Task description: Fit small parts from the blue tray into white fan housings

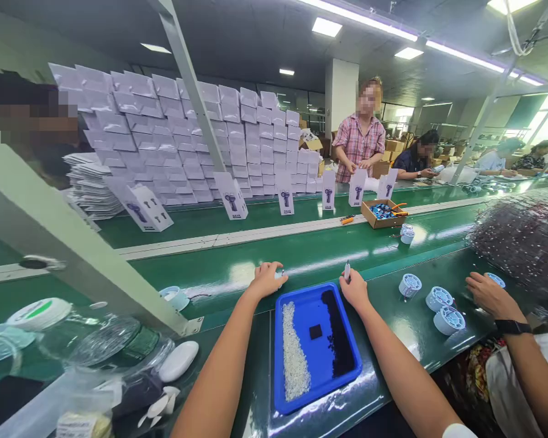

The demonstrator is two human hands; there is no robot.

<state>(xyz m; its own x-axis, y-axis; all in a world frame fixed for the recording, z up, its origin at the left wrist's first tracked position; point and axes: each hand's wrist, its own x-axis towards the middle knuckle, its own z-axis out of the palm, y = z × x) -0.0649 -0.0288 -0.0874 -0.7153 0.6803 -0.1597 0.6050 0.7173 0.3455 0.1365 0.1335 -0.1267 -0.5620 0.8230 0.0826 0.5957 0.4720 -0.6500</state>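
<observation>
Above the back left corner of a blue tray (317, 389), my left hand (265, 280) has its fingers curled around a small pale part (281, 274), mostly hidden by the fingers. Just past the tray's back right corner, my right hand (355, 287) grips a small white tool (347, 270) that points upward. In the tray lie a strip of small clear-white pieces (295, 356) on the left, a band of small black pieces (340, 340) on the right and a black square (315, 331) between them.
At right, a co-worker's hand (488, 295) touches a light blue round part (495, 280); similar parts (450, 320) stand nearby. Beyond are a cardboard box (383, 222) and upright white boxes (286, 198). A metal post (95, 243), plastic bottles (105, 340) and a white lid-like piece (179, 361) occupy the left.
</observation>
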